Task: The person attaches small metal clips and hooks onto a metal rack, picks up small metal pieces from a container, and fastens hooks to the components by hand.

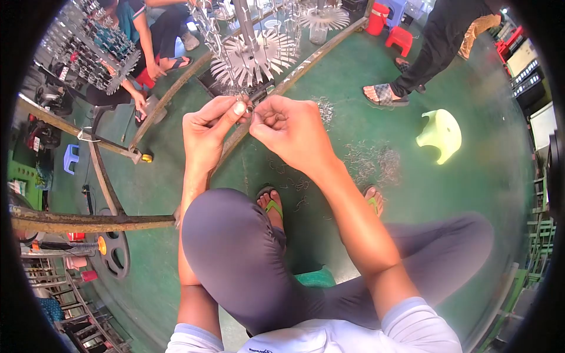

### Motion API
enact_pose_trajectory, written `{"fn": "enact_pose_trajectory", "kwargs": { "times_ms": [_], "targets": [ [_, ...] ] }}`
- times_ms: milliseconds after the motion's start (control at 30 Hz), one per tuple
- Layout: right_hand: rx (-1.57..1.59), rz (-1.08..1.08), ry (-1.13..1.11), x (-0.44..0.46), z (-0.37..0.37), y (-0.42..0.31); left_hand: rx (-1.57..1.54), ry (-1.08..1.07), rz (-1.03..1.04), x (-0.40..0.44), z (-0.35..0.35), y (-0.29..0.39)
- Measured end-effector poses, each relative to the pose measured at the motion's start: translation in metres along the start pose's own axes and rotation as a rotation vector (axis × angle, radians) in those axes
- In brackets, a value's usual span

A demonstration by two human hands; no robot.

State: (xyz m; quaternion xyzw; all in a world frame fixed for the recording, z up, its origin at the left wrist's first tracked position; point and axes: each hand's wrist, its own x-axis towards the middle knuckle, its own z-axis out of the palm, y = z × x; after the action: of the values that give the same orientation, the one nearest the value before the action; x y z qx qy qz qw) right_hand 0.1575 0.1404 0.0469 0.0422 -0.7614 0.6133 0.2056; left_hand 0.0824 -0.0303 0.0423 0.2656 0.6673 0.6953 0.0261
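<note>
In front of my raised knee, my left hand [213, 125] is closed in a pinch, thumb and forefinger pressed on a small shiny metal piece [249, 109] whose kind is too small to tell. My right hand [289, 128] meets it from the other side with curled fingers; what lies inside its pinch is hidden. Just beyond both hands hangs a rack of metal parts ending in a round fan of flat metal strips [254, 57]. Thin bent metal wires [368, 162] are scattered over the green floor to the right of my hands.
Rusty frame bars [170, 101] run around the hanging racks. A yellow stool [442, 136] stands right, a red stool [400, 40] farther back. One person in dark trousers [426, 53] stands at the upper right; other people's hands [155, 70] show at the upper left.
</note>
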Motion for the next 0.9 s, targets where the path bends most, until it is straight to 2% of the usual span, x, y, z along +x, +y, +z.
{"fn": "enact_pose_trajectory", "kwargs": {
  "times_ms": [133, 233, 433, 633, 733, 833, 900],
  "targets": [
    [0.006, -0.010, 0.038, -0.003, -0.002, -0.001, -0.029, -0.014, 0.002, -0.005, 0.002, 0.001],
    [-0.024, 0.010, -0.031, -0.006, -0.003, -0.004, -0.005, -0.009, 0.002, -0.008, 0.005, 0.003],
    [-0.021, -0.008, 0.041, -0.008, -0.003, -0.003, -0.107, 0.001, 0.018, -0.009, 0.006, 0.000],
    [-0.065, 0.051, -0.107, -0.008, -0.003, -0.006, -0.135, -0.005, 0.017, -0.009, 0.006, -0.001],
    [-0.165, -0.106, -0.059, -0.001, -0.002, -0.004, -0.177, 0.029, 0.039, -0.009, 0.007, -0.005],
    [-0.206, -0.227, -0.011, 0.008, -0.002, 0.003, -0.208, 0.047, -0.025, -0.017, 0.006, -0.012],
    [-0.223, -0.223, -0.009, 0.013, -0.003, 0.011, -0.033, -0.013, 0.029, -0.017, 0.007, -0.017]
  ]
}}
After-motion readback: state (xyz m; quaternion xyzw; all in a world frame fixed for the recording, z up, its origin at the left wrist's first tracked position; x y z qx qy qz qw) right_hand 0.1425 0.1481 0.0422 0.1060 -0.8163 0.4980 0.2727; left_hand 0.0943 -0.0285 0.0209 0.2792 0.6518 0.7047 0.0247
